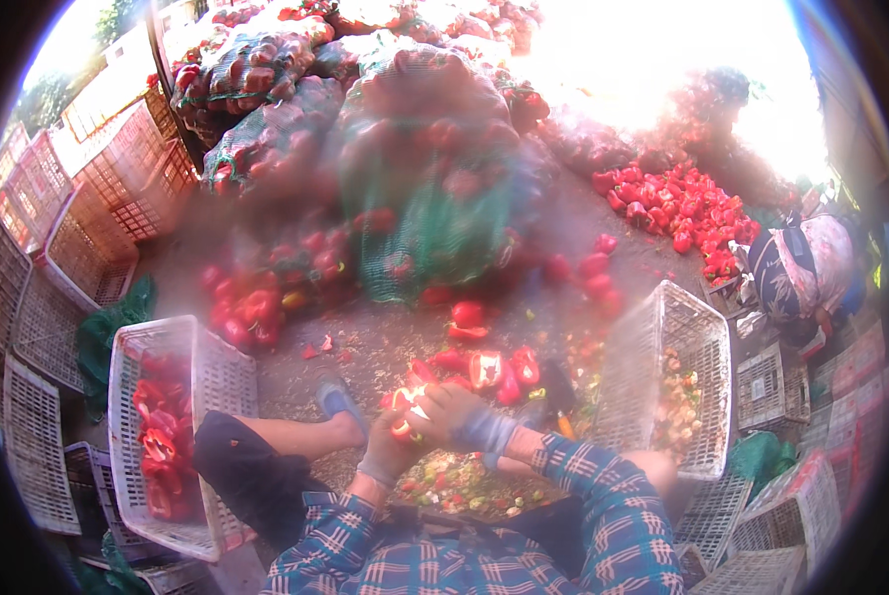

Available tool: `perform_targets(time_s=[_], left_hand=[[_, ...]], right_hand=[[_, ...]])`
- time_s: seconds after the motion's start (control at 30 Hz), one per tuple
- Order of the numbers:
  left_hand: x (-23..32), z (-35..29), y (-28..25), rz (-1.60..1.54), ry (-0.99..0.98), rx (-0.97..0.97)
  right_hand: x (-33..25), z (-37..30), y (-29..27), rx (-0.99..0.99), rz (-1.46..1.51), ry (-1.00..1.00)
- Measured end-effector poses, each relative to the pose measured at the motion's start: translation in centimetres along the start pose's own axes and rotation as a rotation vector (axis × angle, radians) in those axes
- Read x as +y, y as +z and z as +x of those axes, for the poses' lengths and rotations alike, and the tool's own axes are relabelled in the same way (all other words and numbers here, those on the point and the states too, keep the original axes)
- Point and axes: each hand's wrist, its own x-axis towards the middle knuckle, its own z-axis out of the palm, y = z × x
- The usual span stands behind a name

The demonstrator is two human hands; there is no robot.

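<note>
My gloved left hand (390, 452) is closed around a cut red bell pepper (401, 399), whose pale inside shows. Against the same pepper, from the right, my gloved right hand (451, 413) presses with bent fingers; whether it also holds a small tool is hidden. Just beyond my hands lie opened red pepper pieces (486, 369) and a whole red pepper (467, 314). Below them, pepper cores and scraps (469, 483) are scattered on the ground between my legs.
To my left stands a white crate (228, 372) of red pepper pieces; to my right, another crate (704, 307) holds cores. Green mesh sacks of peppers (419, 213) rise ahead, with a loose pepper heap (677, 203) at far right. A person (806, 258) sits there. Stacked crates (97, 233) line the left.
</note>
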Motion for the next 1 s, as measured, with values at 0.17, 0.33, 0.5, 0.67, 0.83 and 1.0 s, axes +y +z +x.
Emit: perform_targets(time_s=[0.17,0.33,0.5,0.67,0.83,1.0], left_hand=[[-0.3,0.7,-0.1,0.143,0.191,-0.034],[-1.4,1.3,0.7,0.241,0.409,-0.054],[-0.7,1.1,1.6,0.583,0.506,-0.028],[-1.1,-0.5,6.1,0.552,0.488,-0.058],[7.6,-5.9,6.8,0.358,0.962,-0.157],[15.3,-16.0,8.0,0.179,1.269,-0.65]], right_hand=[[0.0,1.3,0.7,-0.144,0.066,0.241],[0.0,0.8,5.1,0.117,0.002,0.517],[0.3,-0.3,7.0,0.36,0.566,0.935],[1.6,-4.6,-1.8,0.778,0.877,1.296],[7.3,-20.1,-9.0,1.857,0.709,1.169],[10.2,-28.0,-7.3,2.2,0.853,1.412]])
